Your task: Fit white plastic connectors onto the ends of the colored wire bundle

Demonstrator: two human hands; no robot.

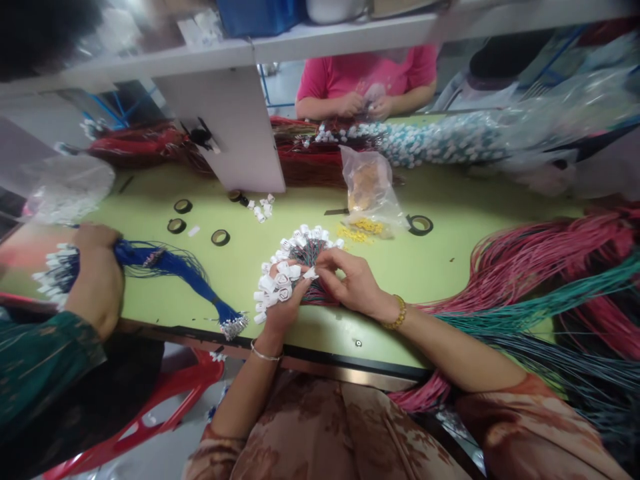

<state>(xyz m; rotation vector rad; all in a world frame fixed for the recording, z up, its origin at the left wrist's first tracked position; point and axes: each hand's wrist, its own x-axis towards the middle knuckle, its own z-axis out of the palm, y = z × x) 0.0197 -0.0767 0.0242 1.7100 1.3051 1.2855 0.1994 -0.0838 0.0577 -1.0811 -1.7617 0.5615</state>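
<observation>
My left hand (284,310) is closed around white plastic connectors (270,287) that fan out above and around it. Between its thumb and fingers one small white connector (311,273) sticks out to the right. Thin dark and red wires (307,252) run from the connectors and pass behind my hands. My right hand (355,283) is pinched right beside that connector, its fingertips touching or nearly touching it. What lies between those fingertips is too small to make out.
Yellow small parts (357,230) spill from a plastic bag (373,183). Tape rolls (420,225) and loose white connectors (261,208) lie on the green table (295,200). Pink and green wires (540,260) cover the right. A co-worker's hand (97,267) rests by blue wires (195,273); another person (367,80) sits opposite.
</observation>
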